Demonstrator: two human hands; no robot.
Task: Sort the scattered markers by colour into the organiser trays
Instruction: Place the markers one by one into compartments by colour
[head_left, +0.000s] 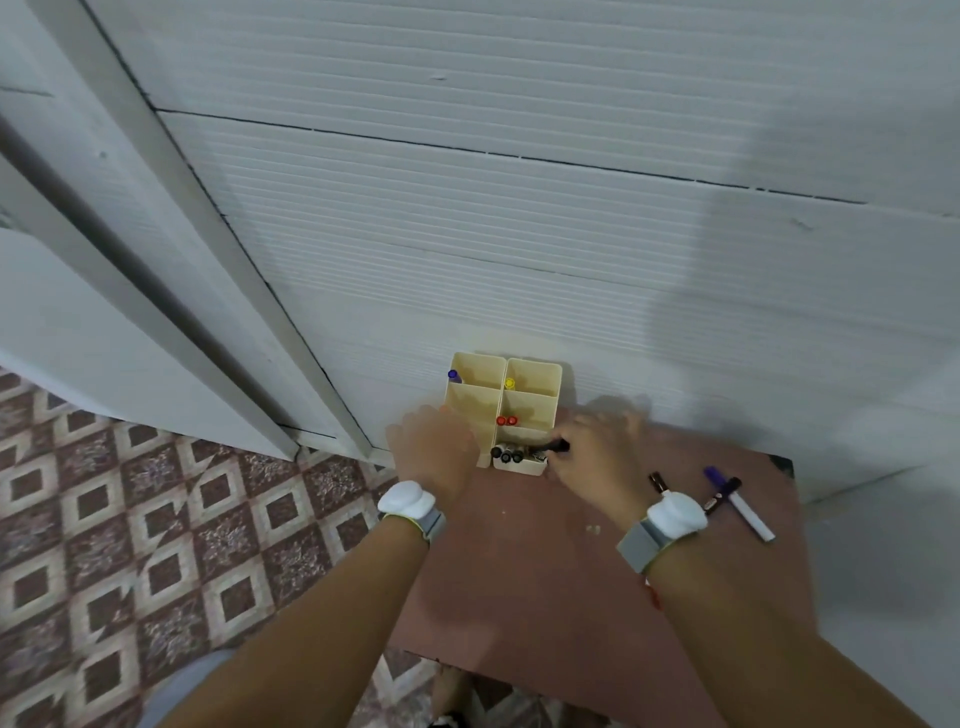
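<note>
1. Cream plastic compartment organiser (535, 371), frame centre: holds purple marker (453, 374), yellow marker (510, 383), red markers (507, 420), black markers (508, 455).
2. Right hand (597, 457): gripping slim black marker (550, 447) over the black compartment.
3. Left hand (434, 452): steadies the organiser; grip unclear.
4. Outstanding, on reddish-brown surface (519, 571), right of centre: roughly three loose markers (727, 499).

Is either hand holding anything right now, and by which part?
The right hand pinches a black marker by its right end over the organiser. The left hand rests against the organiser.

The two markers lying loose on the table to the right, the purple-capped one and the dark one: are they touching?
Touching. In the head view the dark marker lies across the purple-capped marker, their barrels crossing with no gap on the table.
</note>
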